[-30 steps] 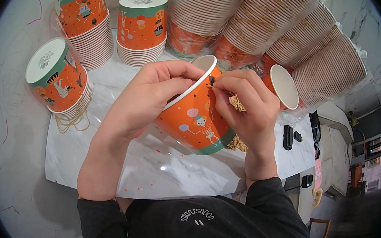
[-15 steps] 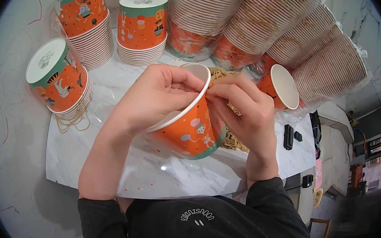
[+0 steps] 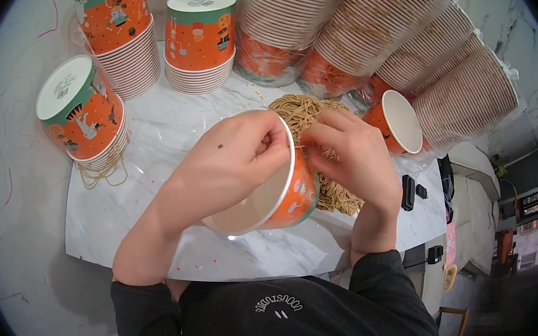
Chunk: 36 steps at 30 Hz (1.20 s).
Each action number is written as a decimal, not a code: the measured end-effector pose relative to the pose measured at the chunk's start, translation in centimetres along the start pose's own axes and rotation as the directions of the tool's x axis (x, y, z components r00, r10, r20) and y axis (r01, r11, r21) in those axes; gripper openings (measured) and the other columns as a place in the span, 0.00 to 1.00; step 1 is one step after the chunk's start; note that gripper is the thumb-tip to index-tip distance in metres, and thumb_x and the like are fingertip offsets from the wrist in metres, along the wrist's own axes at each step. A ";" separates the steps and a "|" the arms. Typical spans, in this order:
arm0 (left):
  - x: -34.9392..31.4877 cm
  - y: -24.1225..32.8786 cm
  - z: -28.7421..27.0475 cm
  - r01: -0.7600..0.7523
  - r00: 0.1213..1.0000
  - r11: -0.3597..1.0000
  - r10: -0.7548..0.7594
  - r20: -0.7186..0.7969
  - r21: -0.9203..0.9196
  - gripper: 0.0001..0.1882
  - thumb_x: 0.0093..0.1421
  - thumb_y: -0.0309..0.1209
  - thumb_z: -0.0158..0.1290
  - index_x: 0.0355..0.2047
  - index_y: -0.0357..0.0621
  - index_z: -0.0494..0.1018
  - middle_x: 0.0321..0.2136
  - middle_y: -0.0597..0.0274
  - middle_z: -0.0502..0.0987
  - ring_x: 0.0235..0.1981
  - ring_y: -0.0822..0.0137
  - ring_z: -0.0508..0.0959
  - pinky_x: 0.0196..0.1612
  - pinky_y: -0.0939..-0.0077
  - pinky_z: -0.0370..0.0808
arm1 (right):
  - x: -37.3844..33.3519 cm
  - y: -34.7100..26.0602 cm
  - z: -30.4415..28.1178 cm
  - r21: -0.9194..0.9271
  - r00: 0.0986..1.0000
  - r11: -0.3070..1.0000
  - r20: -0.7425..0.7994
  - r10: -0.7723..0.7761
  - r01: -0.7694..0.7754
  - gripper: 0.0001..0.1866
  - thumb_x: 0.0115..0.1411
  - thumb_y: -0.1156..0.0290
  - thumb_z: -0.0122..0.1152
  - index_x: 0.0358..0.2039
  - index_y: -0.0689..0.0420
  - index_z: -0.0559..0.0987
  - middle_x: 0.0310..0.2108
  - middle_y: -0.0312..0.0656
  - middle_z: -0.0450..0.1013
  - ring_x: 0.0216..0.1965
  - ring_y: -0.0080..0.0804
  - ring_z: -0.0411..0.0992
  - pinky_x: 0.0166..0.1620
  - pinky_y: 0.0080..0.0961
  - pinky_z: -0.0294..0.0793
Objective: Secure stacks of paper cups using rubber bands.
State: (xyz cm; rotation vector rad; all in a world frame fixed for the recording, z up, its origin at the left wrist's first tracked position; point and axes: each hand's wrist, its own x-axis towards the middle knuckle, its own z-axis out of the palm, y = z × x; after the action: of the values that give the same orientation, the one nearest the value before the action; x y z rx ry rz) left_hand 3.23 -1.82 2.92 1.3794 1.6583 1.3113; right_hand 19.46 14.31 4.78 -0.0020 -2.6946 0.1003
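An orange paper cup (image 3: pixel 289 205) with a green base band and white rim is tilted, its mouth facing me and leftward. My left hand (image 3: pixel 222 156) reaches over the mouth, fingers curled into a pinch just inside the right rim. Whatever they pinch is hidden. Outside the same wall, my right hand (image 3: pixel 355 156) has thumb and fingertips drawn together close to the cup; what lies between them is too small to make out. Behind the right hand spreads a heap of tan twine (image 3: pixel 302 110), partly covered by that hand and the cup.
Upside-down cup stacks stand at the back left (image 3: pixel 202 41) and far left (image 3: pixel 86 121), the latter with twine loops. Plastic-wrapped cup stacks (image 3: pixel 371 22) lean across the back right. Another cup (image 3: pixel 402 121) lies sideways there. Small black objects (image 3: pixel 407 192) rest near the marble table's (image 3: pixel 119 221) right side.
The cup has tipped so its mouth shows more toward me. My left hand has turned back-up and moved slightly nearer. My right hand has shifted a little rightward, uncovering more twine.
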 end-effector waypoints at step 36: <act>0.1 -0.5 -0.7 -0.055 0.988 0.998 0.052 -0.142 -0.017 0.09 0.62 0.22 0.56 0.42 0.32 0.77 0.33 0.64 0.80 0.28 0.81 0.77 0.32 0.86 0.75 | 0.9 -1.2 1.8 0.492 0.994 0.870 -0.092 0.064 -0.011 0.09 0.54 0.82 0.66 0.37 0.62 0.82 0.34 0.46 0.79 0.35 0.42 0.80 0.37 0.30 0.79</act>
State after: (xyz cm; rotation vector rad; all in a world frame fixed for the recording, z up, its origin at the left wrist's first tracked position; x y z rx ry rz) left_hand 2.37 -1.93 2.71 1.3551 1.7051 1.4836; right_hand 17.85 13.00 3.65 0.0931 -2.4874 0.7746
